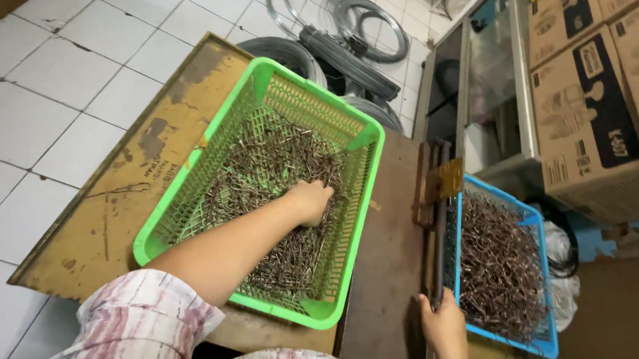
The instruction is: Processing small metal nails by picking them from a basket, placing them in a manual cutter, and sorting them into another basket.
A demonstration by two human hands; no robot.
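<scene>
A green plastic basket [186,204] sits on a worn wooden table [112,216] and holds a heap of small bent metal wire pieces [267,176]. My left hand [310,201] reaches into that heap, fingers curled down among the pieces. Whether it holds any is hidden. My right hand [442,324] grips the long handle of a metal lever tool [438,216] standing between the two baskets. A blue plastic basket [536,220] to the right is piled with several similar wire pieces [498,264].
Coils of wire [347,42] lie on the white tiled floor beyond the table. Cardboard boxes [598,92] are stacked at the right, beside a metal-framed cabinet [478,86]. The table's left edge drops to the floor.
</scene>
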